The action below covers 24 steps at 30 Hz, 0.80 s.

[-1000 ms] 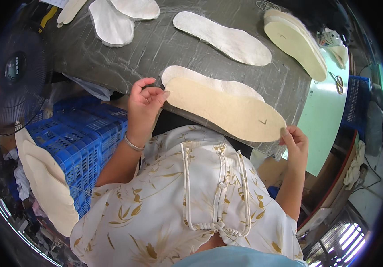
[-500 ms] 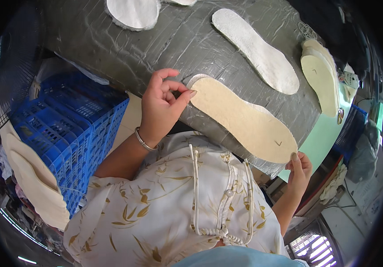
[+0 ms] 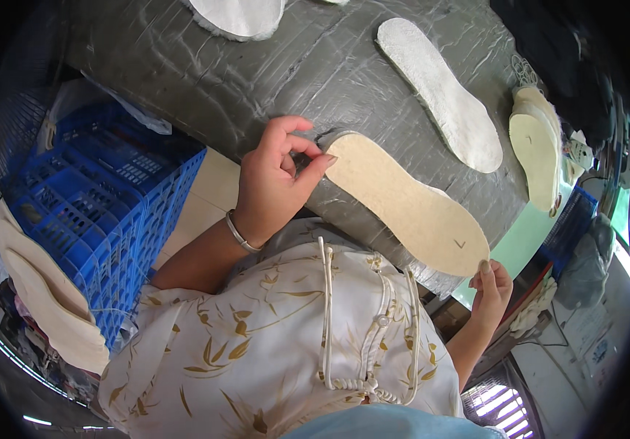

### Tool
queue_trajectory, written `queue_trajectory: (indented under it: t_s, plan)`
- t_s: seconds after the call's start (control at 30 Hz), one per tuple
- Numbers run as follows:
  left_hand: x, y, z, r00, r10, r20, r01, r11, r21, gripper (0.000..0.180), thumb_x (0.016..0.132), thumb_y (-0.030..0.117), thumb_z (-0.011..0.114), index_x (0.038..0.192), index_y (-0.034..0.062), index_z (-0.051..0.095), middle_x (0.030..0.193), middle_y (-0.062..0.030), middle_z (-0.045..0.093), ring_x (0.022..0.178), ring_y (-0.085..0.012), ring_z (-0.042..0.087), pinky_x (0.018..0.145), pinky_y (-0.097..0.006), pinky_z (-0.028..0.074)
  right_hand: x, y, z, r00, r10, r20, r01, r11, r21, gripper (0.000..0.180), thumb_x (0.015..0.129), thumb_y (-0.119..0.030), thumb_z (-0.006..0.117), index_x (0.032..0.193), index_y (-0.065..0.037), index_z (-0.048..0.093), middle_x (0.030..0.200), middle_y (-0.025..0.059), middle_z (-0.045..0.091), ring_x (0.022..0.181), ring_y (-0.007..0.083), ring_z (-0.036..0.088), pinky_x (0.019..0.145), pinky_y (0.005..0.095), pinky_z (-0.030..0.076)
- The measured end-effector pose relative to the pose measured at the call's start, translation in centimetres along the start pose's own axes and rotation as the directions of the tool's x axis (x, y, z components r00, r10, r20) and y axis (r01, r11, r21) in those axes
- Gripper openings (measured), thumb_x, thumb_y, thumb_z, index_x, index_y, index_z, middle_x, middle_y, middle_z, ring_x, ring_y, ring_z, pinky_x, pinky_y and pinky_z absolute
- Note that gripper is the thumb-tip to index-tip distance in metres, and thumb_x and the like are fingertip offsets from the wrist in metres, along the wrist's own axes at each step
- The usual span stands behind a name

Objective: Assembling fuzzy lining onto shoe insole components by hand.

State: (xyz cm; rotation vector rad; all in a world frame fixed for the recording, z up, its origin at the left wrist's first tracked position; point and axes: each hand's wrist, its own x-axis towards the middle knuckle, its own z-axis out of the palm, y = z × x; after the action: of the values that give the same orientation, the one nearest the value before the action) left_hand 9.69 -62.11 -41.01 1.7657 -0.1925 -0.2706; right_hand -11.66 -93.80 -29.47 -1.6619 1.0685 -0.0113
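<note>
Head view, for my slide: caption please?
Left hand and right hand hold a tan foot-shaped insole over the grey wrapped table.

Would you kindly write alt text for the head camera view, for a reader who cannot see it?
A person's left hand and right hand pinch opposite ends of a tan shoe insole lying on a grey, plastic-covered table. A white insole and stacked cream insoles lie farther back; a blue crate stands at the left.

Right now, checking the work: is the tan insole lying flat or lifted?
Flat: the tan insole lies on the grey table, both hands pinching its ends.
</note>
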Motion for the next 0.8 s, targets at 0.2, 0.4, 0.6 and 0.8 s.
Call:
queue_trajectory:
  t_s: [0.2,0.4,0.6,0.8]
  plan:
    - [-0.02,-0.27,-0.09,1.000,-0.001,-0.006,0.001,1.000,0.027,0.042,0.079,-0.003,0.076,0.113,0.0010,0.052,0.078,-0.0027,0.070,0.046,0.0031,0.043,0.043,-0.015,0.030,0.07,-0.29,0.19,1.000,0.013,0.008,-0.013,1.000,-0.005,0.015,0.092,-0.015,0.069,0.087,-0.001,0.066,0.064,-0.0030,0.053,0.055,0.0053,0.044,0.054,0.0230,0.039]
    - [0.16,-0.21,-0.18,1.000,-0.007,0.001,0.007,0.999,0.053,0.040,0.079,-0.002,0.077,0.112,0.0017,0.054,0.079,-0.0036,0.069,0.047,0.0020,0.044,0.042,-0.016,0.031,0.01,-0.20,0.17,0.999,0.038,0.001,-0.038,0.999,0.004,0.013,0.092,-0.013,0.068,0.088,-0.001,0.066,0.065,-0.0033,0.053,0.056,0.0051,0.044,0.055,0.0227,0.039]
    - [0.41,0.14,0.02,0.997,-0.080,0.004,0.079,0.990,0.114,0.039,0.079,-0.002,0.077,0.111,0.0007,0.055,0.080,-0.0036,0.069,0.049,0.0014,0.046,0.043,-0.016,0.033,-0.31,-0.21,0.13,0.999,0.003,0.045,-0.004,1.000,0.029,0.011,0.092,-0.010,0.067,0.087,-0.001,0.064,0.069,-0.0020,0.055,0.057,0.0057,0.045,0.055,0.0219,0.036]
    - [0.44,0.41,-0.14,0.988,-0.149,0.041,0.143,0.982,0.124,0.037,0.080,-0.005,0.075,0.111,0.0004,0.056,0.086,-0.0049,0.069,0.057,0.0005,0.050,0.047,-0.014,0.035,-0.38,-0.14,-0.29,0.994,-0.058,0.097,0.057,0.998,0.019,0.011,0.083,-0.006,0.074,0.083,0.002,0.067,0.075,0.0036,0.058,0.062,0.0086,0.051,0.056,0.0223,0.039]
